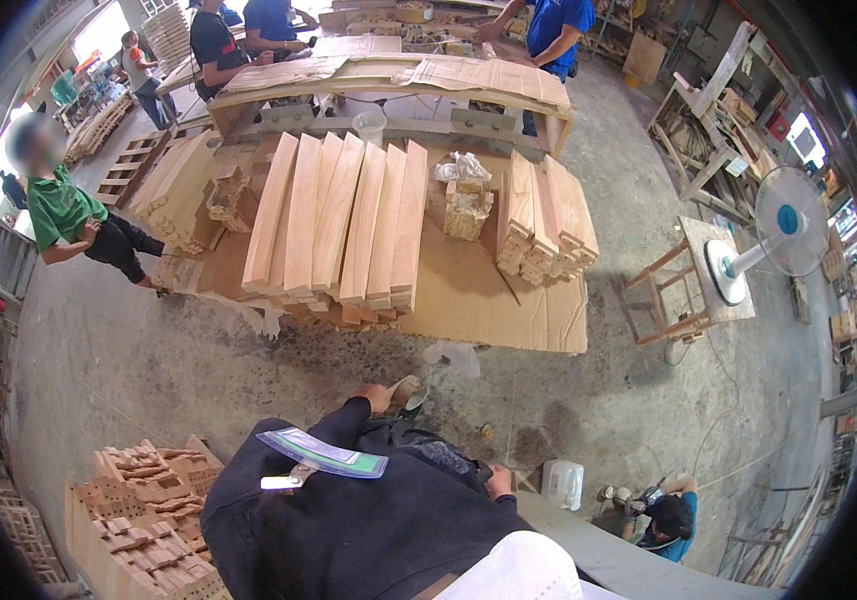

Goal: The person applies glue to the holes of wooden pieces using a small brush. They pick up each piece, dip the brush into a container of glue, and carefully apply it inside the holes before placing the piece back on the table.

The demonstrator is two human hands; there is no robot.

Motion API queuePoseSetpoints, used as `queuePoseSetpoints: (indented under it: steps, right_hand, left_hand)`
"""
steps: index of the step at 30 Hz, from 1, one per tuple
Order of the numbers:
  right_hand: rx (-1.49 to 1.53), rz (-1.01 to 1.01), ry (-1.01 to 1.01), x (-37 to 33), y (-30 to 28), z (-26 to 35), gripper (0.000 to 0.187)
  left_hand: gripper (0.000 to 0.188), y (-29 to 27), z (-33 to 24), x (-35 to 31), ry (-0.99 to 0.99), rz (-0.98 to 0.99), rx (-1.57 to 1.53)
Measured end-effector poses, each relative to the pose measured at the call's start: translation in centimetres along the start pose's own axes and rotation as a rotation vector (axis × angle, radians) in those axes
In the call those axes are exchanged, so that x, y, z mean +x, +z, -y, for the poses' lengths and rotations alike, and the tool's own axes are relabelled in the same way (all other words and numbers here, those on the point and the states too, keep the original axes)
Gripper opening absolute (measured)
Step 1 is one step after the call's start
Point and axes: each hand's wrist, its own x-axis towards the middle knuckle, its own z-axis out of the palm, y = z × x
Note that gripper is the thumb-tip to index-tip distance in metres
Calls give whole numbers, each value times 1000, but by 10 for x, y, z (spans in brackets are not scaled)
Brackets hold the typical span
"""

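Observation:
Out in front of my body, at the end of a dark sleeve, my left hand (378,398) is closed on a small tan, rounded object (405,389). A pale cup-like shape (416,400) shows beside it; I cannot tell whether the two are one thing. My right hand (498,482) is close to my right side, its fingers partly hidden and too small to read. Beyond my left hand, long planed wooden boards (333,215) lie stacked on cardboard (468,300). A second board stack (543,215) is to the right.
A fan (743,260) stands on a wooden stool (693,285) at right. Cut wooden blocks (153,500) are piled at lower left. A white jug (561,484) sits near a crouching person (668,525). Someone in green (63,210) stands left; others work by the far bench (388,75).

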Motion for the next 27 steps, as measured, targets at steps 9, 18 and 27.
queuePoseSetpoints:
  steps: [9,18,27]
  right_hand:
    - [142,8,28,-5,-3,1,19]
    - [-53,-29,-152,-19,-2,9,30]
    - [-155,42,-155,-24,-9,23,35]
  left_hand:
    - [31,-2,-6,-4,23,-8,40]
    - [28,5,6,-9,81,-169,13]
    - [30,-17,-17,-30,44,-43,79]
